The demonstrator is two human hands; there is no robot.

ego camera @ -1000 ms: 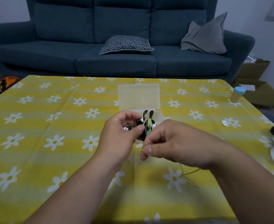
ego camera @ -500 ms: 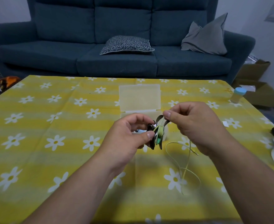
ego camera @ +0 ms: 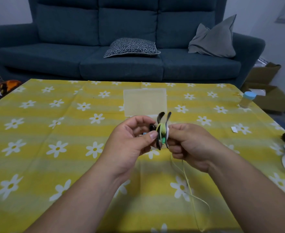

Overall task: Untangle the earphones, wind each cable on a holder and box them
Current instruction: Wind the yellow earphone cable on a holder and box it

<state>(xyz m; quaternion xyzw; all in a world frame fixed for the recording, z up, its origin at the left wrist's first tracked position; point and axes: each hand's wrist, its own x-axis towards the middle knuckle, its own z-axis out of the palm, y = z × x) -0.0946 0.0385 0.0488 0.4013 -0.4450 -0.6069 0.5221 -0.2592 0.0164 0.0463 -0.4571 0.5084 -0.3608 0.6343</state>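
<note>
Presently the holder (ego camera: 162, 131) is pinched above the counter (ego camera: 67, 167) by the left hand (ego camera: 130, 142), the yellow cable (ego camera: 186, 180) by the closed grip of the right hand (ego camera: 191, 143) — if tension is lost, wound turns could be shed.

The tablecloth (ego camera: 54, 165) looks like matt printed cloth, and the sofa (ego camera: 121, 68) has a matt woven fabric. The box (ego camera: 144, 101) is cloudy, smooth plastic. The holder (ego camera: 160, 116) is slightly glossy, and the cable (ego camera: 186, 178) is smooth.

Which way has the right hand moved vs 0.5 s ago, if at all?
Yes. The right hand has dropped in view, toward the person: its knuckles were level with the clear box's near edge and now sit below it.
</note>
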